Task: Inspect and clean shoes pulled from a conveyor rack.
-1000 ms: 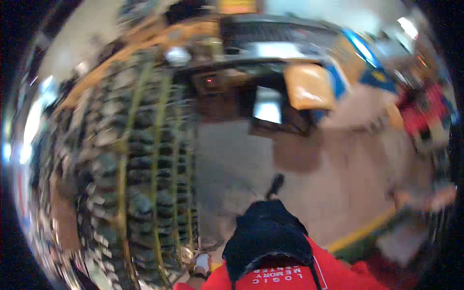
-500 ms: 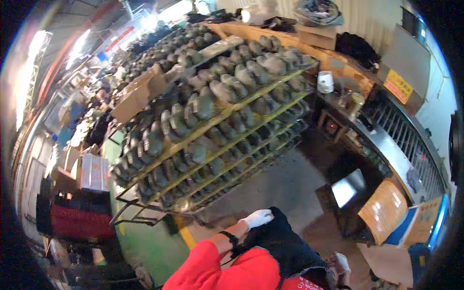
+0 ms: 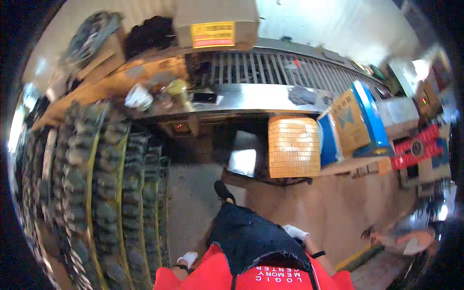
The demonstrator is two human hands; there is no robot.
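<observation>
Head view: both hands hang empty at the person's sides, left hand (image 3: 187,259) nearest the rack (image 3: 96,203) of grey moulded parts, right hand (image 3: 295,233) farther off; fingers' grip I can't tell.

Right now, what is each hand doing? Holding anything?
Left hand: white glove, hanging beside the leg, holding nothing visible.
Right hand: white glove, beside the hip; grip cannot be told.

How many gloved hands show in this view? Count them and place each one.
2. The left hand, in a white glove, hangs low beside the red sleeve, near the yellow rack. The right hand, also gloved white, hangs by the dark apron. Neither holds anything visible.
</observation>
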